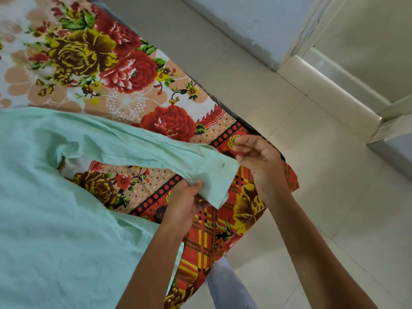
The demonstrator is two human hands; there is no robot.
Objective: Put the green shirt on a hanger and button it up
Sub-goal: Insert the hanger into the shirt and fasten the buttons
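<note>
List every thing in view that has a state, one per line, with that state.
green shirt: spread flat on the bed, no hanger visible in it
sleeve: stretched out toward the bed's corner, cuff lifted off the sheet
left hand: grips the cuff's lower edge
right hand: fingers loosely curled beside the cuff's end, holding nothing that shows
floral bedsheet: laid over the bed, corner hanging over the edge

— Where does the shirt (55, 219) lie?
— Spread on the bedsheet (124, 70), at the left, one sleeve (156, 150) reaching right toward the bed's corner.
— And the hands?
— The left hand (187, 201) grips the cuff's near edge; the right hand (258, 161) is just right of the cuff.
— Beyond the bed?
— The floor (301, 197) lies to the right, with a doorstep (334, 85) behind it.
</note>
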